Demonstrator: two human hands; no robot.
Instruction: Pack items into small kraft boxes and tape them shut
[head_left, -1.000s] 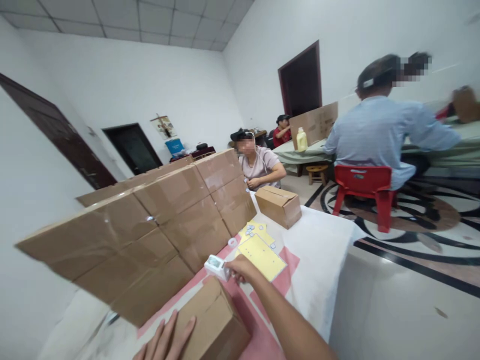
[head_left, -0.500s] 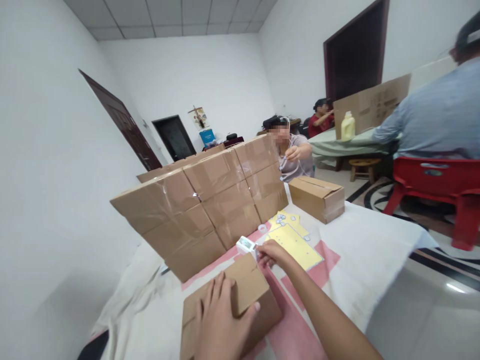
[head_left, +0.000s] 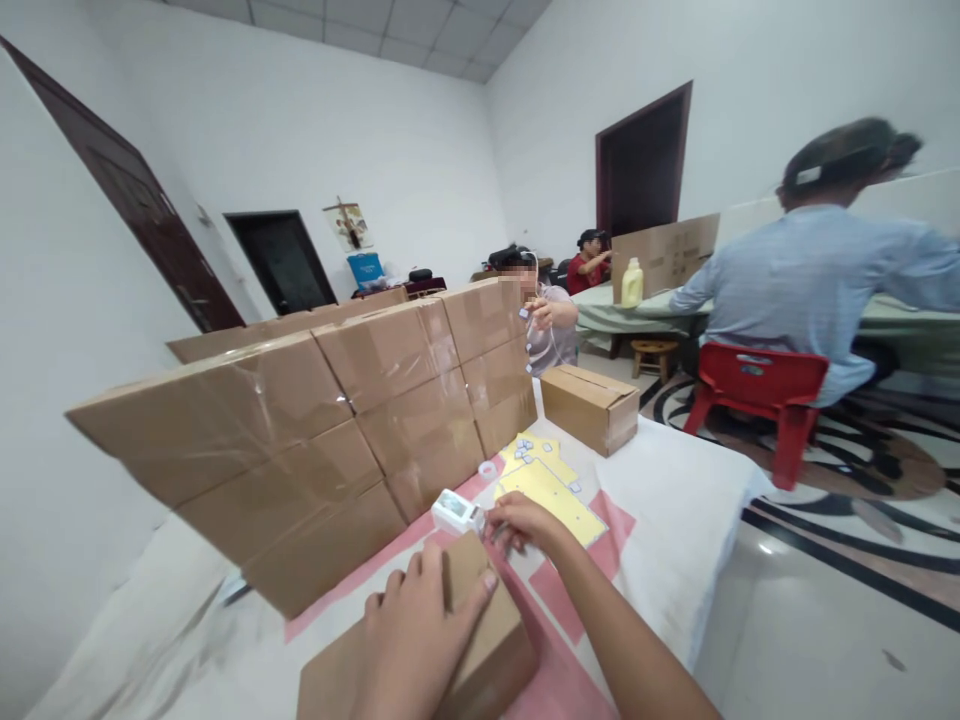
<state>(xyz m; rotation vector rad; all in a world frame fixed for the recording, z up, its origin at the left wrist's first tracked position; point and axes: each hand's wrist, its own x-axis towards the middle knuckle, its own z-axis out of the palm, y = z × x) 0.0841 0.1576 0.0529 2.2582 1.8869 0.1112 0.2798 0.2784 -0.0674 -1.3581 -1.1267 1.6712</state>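
A small brown cardboard box (head_left: 491, 640) sits at the table's near edge. My left hand (head_left: 420, 625) lies over its top, fingers spread and thumb apart. Beyond the box is a small white device (head_left: 455, 511) with a greyish window on top. My right hand (head_left: 519, 522) is at the right end of this device, its fingers curled and pinched together. What sits between those fingertips is too small to make out. To the right of the device lies a yellow sheet (head_left: 559, 500), and a roll of clear tape (head_left: 488, 470) is behind.
A wall of stacked cardboard boxes (head_left: 337, 430) stands along the left of the table. Another closed box (head_left: 589, 405) is at the far right corner. Small pale pieces (head_left: 524, 450) lie on yellow paper. Across the table a person's hand (head_left: 551, 313) is raised.
The view has swung right, so everything appears shifted left. My left hand stays on the box, and my right hand remains by the white device with its fingers pinched.
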